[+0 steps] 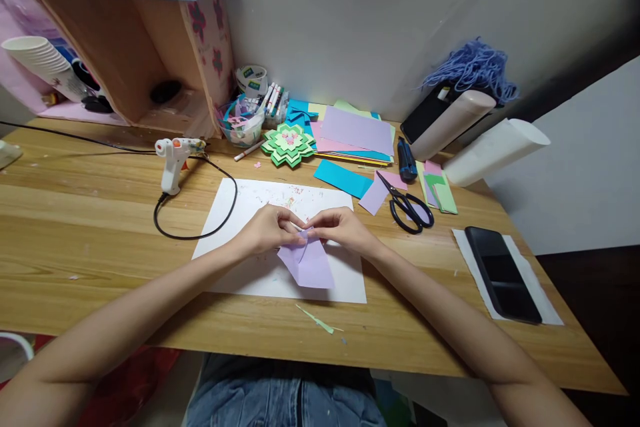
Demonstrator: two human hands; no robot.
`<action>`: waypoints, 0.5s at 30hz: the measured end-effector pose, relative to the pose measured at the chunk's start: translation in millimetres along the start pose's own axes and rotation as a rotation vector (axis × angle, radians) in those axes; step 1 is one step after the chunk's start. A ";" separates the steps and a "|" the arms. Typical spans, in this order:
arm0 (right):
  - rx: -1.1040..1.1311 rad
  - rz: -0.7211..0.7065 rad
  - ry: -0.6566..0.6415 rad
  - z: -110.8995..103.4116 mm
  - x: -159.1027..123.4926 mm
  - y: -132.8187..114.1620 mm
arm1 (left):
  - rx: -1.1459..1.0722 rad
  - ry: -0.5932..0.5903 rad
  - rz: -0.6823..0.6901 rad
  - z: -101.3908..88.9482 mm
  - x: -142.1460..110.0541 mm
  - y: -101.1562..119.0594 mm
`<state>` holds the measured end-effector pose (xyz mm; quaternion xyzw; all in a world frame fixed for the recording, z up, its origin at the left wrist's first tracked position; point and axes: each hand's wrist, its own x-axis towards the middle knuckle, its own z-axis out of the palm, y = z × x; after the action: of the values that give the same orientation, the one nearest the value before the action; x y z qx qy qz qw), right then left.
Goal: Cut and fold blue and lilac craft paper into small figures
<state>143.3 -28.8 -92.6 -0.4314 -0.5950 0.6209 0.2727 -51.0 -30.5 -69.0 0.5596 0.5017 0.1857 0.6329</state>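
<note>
Over a white sheet of paper (pixel 235 213), a piece of light purple paper (pixel 310 267) hangs from my fingertips, with a crease running down it. My left hand (pixel 273 227) pinches its upper left edge. My right hand (pixel 340 227) pinches the top edge from the other side, and the fingertips of both hands nearly meet. A thin whitish strip or stick shows by my left fingers; I cannot make out what it is. Black-handled scissors (pixel 406 203) lie to the right, beside small purple paper pieces (pixel 374 197).
A white glue gun (pixel 173 163) with a looping black cord stands at the left. Behind the sheet are a green layered paper flower (pixel 289 145), a coloured paper stack (pixel 357 132) and a bowl of scraps (pixel 243 123). A black phone (pixel 503 273) lies right; a blue cutter (pixel 407 160) is farther back.
</note>
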 end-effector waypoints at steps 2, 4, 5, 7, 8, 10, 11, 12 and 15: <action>-0.009 -0.011 0.013 0.9 -0.3 0.8 | 0.000 0.005 0.008 0.8 0.0 -0.9; -0.030 -0.034 0.026 1.8 -0.8 0.7 | 0.018 0.013 0.028 1.4 -0.5 -1.3; -0.046 -0.044 0.034 2.3 -1.1 0.4 | 0.027 0.016 0.038 1.7 -0.9 -1.2; -0.072 -0.053 0.049 3.0 -1.6 -0.1 | 0.038 0.021 0.049 2.3 -1.8 -0.6; -0.073 -0.054 0.056 3.2 -1.7 -0.2 | 0.038 0.025 0.052 2.5 -2.0 -0.3; -0.046 -0.058 0.064 3.5 -1.6 0.1 | 0.022 0.030 0.053 2.6 -1.9 0.1; -0.026 -0.059 0.063 3.6 -1.5 0.4 | 0.007 0.025 0.051 2.6 -1.5 0.0; -0.008 -0.059 0.061 3.7 -1.4 0.5 | -0.012 0.017 0.047 2.5 -0.8 -0.2; -0.001 -0.058 0.055 4.5 -1.8 -0.6 | -0.062 -0.029 0.024 1.9 1.5 -0.8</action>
<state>140.1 -32.6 -92.0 -0.4310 -0.6000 0.6002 0.3066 -49.0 -30.5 -70.6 0.5485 0.4797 0.2008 0.6548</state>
